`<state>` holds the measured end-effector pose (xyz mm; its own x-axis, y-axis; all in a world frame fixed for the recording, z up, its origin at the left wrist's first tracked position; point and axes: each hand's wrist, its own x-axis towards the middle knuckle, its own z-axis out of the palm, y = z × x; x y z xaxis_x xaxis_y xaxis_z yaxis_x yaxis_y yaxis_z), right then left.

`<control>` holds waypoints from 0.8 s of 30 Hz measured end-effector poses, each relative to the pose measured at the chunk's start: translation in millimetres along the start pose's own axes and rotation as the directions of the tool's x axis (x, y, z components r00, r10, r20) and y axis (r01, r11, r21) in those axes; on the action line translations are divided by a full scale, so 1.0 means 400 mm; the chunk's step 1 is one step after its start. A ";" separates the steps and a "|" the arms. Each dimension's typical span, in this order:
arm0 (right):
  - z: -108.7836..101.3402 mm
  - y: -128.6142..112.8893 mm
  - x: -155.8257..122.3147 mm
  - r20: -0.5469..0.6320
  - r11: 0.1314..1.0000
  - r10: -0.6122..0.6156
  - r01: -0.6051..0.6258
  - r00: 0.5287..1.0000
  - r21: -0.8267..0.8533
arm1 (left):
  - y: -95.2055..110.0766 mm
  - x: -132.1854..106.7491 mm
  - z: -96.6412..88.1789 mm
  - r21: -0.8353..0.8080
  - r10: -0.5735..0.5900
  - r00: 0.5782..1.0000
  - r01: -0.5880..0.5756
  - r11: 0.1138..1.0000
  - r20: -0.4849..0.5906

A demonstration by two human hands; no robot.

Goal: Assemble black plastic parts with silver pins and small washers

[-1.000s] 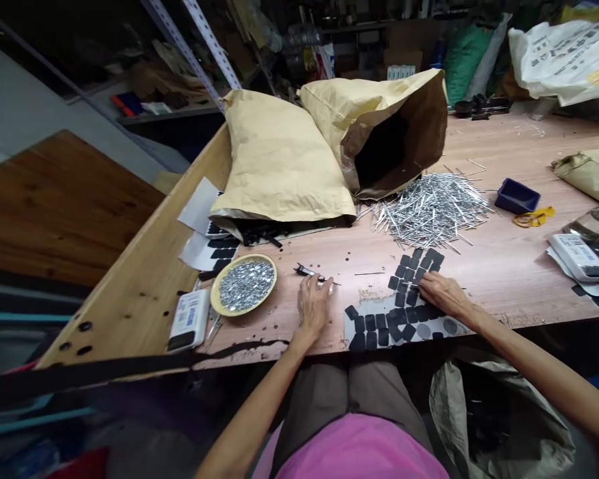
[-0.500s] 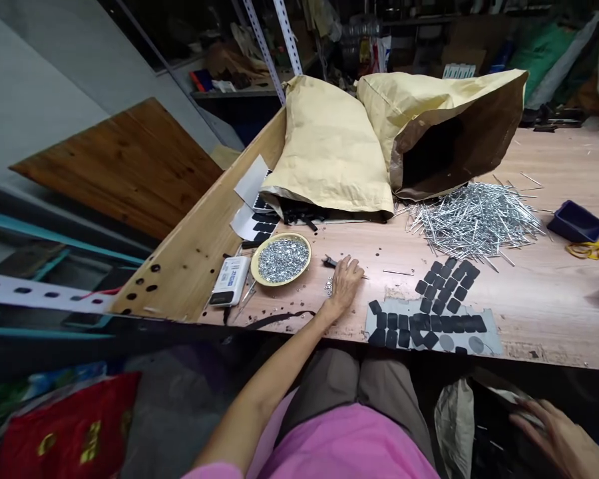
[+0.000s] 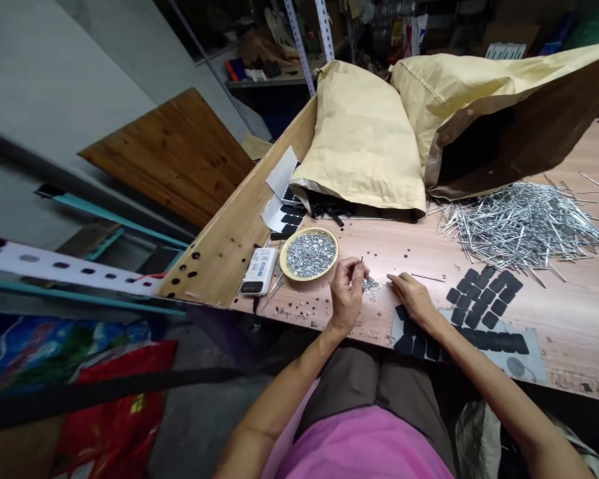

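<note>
The right hand [image 3: 413, 297] has returned from below, so both hands flank the small metal pieces [image 3: 372, 285]. The left hand [image 3: 347, 294] pinches a slender pin [image 3: 363, 260]; whether the right holds anything, I cannot tell

At the centre of the frame, the small piece [image 3: 363, 260] pinched by the left hand [image 3: 349, 293] is mostly covered by the fingers, and its shape cannot be made out. The fingertips of the right hand [image 3: 413, 296] are too small in view for any held object to be told. The loose metal bits [image 3: 372, 285] between the hands are too tiny to be identified. Some black pads [image 3: 486, 296] are hidden by the right forearm [image 3: 484, 372]. The inside of the open sack [image 3: 459, 86], upper right, is lost in darkness. The red bag [image 3: 114, 406], lower left, is blurred, and the pale sack [image 3: 476, 439], lower right, is cut off by the bottom edge.
</note>
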<state>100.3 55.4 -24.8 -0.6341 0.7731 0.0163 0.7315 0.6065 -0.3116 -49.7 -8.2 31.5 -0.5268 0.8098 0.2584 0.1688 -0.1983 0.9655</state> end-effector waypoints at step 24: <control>-0.031 -0.099 -0.015 -0.132 0.524 0.373 -0.092 0.918 0.847 | -0.042 -0.084 -0.019 -0.253 -0.649 0.651 0.755 0.604 0.393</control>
<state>78.1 29.2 -1.0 -0.2762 0.9608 0.0239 0.2291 0.0899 -0.9692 -41.1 -36.4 6.7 -0.1254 0.8729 -0.4715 -0.5068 0.3522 0.7868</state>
